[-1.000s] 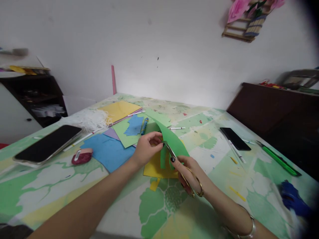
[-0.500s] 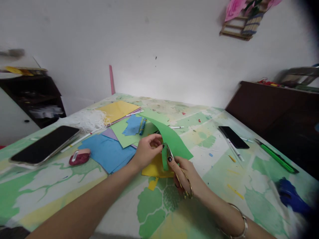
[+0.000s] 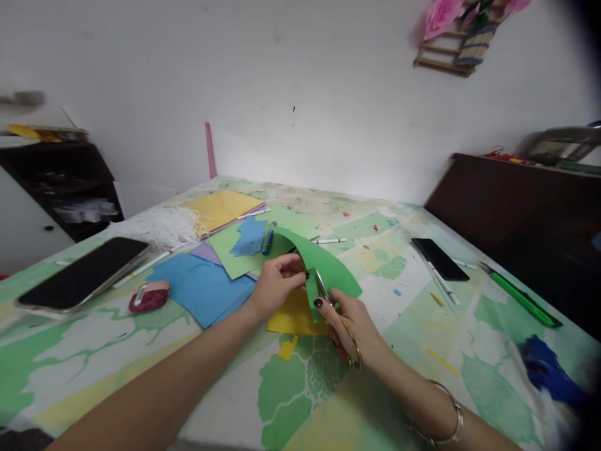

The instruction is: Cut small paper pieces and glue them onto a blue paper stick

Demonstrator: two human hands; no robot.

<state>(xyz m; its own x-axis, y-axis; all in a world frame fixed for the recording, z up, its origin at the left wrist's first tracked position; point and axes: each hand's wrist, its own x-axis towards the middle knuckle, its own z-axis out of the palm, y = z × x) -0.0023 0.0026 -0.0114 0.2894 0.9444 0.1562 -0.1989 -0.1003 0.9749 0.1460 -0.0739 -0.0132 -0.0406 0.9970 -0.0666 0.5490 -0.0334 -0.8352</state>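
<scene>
My left hand (image 3: 280, 279) pinches a green paper sheet (image 3: 323, 260) near its left edge, above the table. In my right hand (image 3: 350, 319) are scissors (image 3: 322, 285) with gold-coloured handles, their blades at the green sheet. A narrow green strip hangs down beside the blades, between my two hands. Yellow paper (image 3: 293, 315) lies under the hands, with a small yellow scrap (image 3: 288, 347) just in front of it. Left of my left hand are blue sheets (image 3: 206, 288) and a light green sheet (image 3: 235, 257) bearing a blue cut piece (image 3: 251, 236).
On the left lie a large phone (image 3: 84, 272), a dark red case (image 3: 149, 295) and white shredded strands (image 3: 164, 228). To the right are another phone (image 3: 439, 258), a green cutter (image 3: 521, 294) and a blue object (image 3: 551, 369). A wall (image 3: 291, 144) stands behind the table.
The scissors and right hand have shifted very slightly. The green strip has swung a little to the right, and the sheet's curve has changed slightly. My left hand stays nearly in place.
</scene>
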